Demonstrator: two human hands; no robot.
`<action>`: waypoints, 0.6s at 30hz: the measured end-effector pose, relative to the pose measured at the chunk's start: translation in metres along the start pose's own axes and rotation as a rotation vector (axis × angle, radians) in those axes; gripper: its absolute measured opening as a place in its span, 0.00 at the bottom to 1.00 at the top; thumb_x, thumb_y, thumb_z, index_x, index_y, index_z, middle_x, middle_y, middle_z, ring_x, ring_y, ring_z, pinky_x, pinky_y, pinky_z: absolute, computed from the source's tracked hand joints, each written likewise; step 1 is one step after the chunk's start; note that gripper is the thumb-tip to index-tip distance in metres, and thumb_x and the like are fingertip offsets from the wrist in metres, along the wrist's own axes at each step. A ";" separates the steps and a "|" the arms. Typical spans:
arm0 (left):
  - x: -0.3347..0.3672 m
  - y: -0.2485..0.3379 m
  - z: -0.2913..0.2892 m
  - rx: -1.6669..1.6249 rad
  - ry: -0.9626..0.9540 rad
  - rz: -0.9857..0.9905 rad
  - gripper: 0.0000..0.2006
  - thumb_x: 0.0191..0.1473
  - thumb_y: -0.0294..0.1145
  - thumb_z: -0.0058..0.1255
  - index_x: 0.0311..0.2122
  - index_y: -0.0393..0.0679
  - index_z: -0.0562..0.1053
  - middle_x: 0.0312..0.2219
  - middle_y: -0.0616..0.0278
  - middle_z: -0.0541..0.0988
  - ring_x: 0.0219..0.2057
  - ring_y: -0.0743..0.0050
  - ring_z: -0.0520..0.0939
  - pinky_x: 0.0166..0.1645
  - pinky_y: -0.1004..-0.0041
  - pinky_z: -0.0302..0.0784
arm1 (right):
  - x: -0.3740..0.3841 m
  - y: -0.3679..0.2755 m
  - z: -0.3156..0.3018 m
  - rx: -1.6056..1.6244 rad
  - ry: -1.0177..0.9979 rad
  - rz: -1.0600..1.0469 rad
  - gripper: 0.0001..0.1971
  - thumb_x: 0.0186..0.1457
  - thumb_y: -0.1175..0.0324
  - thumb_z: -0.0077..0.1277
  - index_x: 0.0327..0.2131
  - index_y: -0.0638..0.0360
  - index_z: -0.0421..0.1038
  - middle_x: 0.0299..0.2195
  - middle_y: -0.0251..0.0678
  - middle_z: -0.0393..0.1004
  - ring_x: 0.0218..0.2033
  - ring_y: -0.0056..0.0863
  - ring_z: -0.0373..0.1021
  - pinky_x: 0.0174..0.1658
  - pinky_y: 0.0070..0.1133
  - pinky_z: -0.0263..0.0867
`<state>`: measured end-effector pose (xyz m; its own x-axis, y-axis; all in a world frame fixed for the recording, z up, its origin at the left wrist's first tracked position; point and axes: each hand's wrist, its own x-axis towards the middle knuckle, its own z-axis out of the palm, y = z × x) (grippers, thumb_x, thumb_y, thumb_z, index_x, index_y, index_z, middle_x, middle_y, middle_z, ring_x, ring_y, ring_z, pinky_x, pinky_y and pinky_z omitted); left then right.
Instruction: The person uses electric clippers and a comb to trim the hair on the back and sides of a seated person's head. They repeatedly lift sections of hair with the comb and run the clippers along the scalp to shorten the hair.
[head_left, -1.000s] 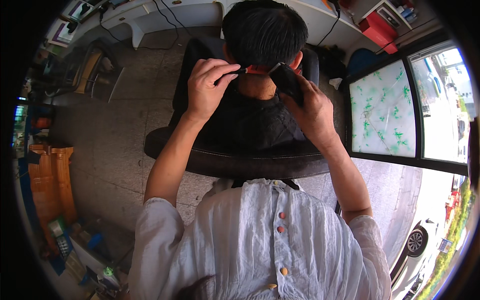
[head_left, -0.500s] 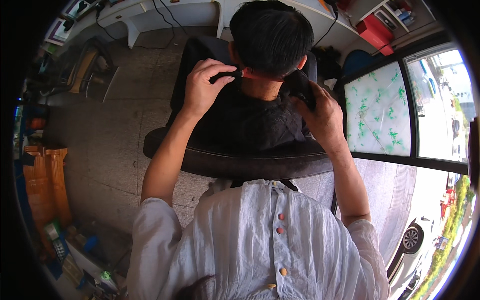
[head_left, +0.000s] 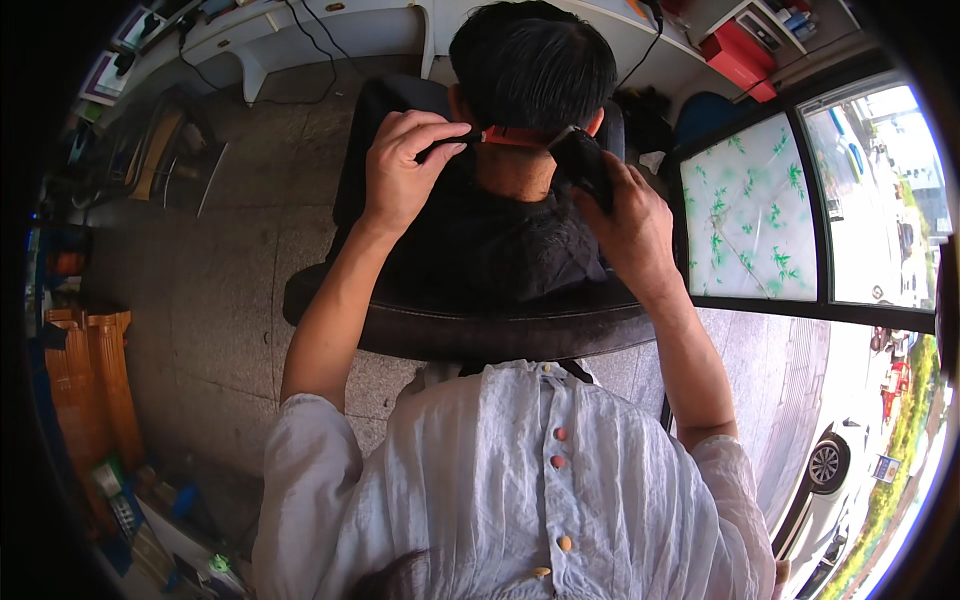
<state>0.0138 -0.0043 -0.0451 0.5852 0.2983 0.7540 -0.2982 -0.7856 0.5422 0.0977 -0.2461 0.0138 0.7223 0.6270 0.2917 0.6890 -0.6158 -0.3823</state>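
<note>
Red plastic comb [head_left: 515, 137] with a dark handle is held level across the nape of the seated person's neck [head_left: 520, 170], just under the black hair [head_left: 530, 65], its long axis running from the wearer's left to right. The handle end is pinched by the left hand [head_left: 405, 165], whose fingers are curled shut around it, while the far end of the comb reaches toward the black hair clipper [head_left: 583, 168]. That clipper is gripped in the closed right hand [head_left: 630, 225] and is tilted so that its head meets the right end of the comb at the hairline; the right hand is thus nearer the cutting spot, the left being set off to the side. Both hands are raised ahead of the white buttoned shirt [head_left: 520, 500], above the curved back of the dark leather chair [head_left: 480, 325]. A black cape [head_left: 490, 240] is draped over the seated person's shoulders below the comb. Whether the clipper blade touches skin cannot be told.
</note>
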 end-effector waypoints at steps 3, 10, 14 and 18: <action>0.000 -0.001 -0.001 0.012 -0.016 0.002 0.14 0.39 0.19 0.64 0.34 0.45 0.81 0.30 0.68 0.79 0.33 0.72 0.76 0.38 0.73 0.73 | 0.004 -0.007 0.000 0.004 0.002 -0.015 0.23 0.51 0.62 0.57 0.49 0.61 0.69 0.38 0.47 0.75 0.38 0.47 0.74 0.38 0.32 0.70; 0.001 -0.001 -0.002 0.037 -0.017 0.024 0.13 0.40 0.19 0.64 0.35 0.44 0.81 0.30 0.68 0.79 0.33 0.72 0.76 0.39 0.74 0.73 | 0.012 -0.024 0.004 -0.007 -0.021 -0.031 0.23 0.50 0.62 0.57 0.49 0.60 0.69 0.37 0.46 0.75 0.37 0.46 0.74 0.38 0.32 0.70; -0.002 -0.004 -0.003 -0.055 -0.202 -0.112 0.13 0.41 0.20 0.64 0.35 0.44 0.81 0.30 0.68 0.78 0.33 0.74 0.76 0.37 0.75 0.72 | 0.010 -0.024 0.002 0.001 -0.032 -0.041 0.22 0.51 0.61 0.56 0.46 0.63 0.68 0.36 0.46 0.75 0.35 0.46 0.74 0.37 0.35 0.71; -0.006 -0.017 -0.004 -0.104 -0.278 -0.220 0.12 0.43 0.23 0.64 0.36 0.45 0.81 0.30 0.69 0.78 0.34 0.76 0.76 0.35 0.77 0.69 | 0.004 -0.001 -0.007 -0.013 -0.038 0.027 0.22 0.51 0.61 0.55 0.47 0.63 0.69 0.37 0.48 0.75 0.37 0.48 0.74 0.39 0.35 0.70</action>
<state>0.0116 0.0092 -0.0573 0.8220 0.2841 0.4936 -0.2092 -0.6555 0.7257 0.1005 -0.2461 0.0214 0.7378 0.6280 0.2477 0.6704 -0.6386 -0.3779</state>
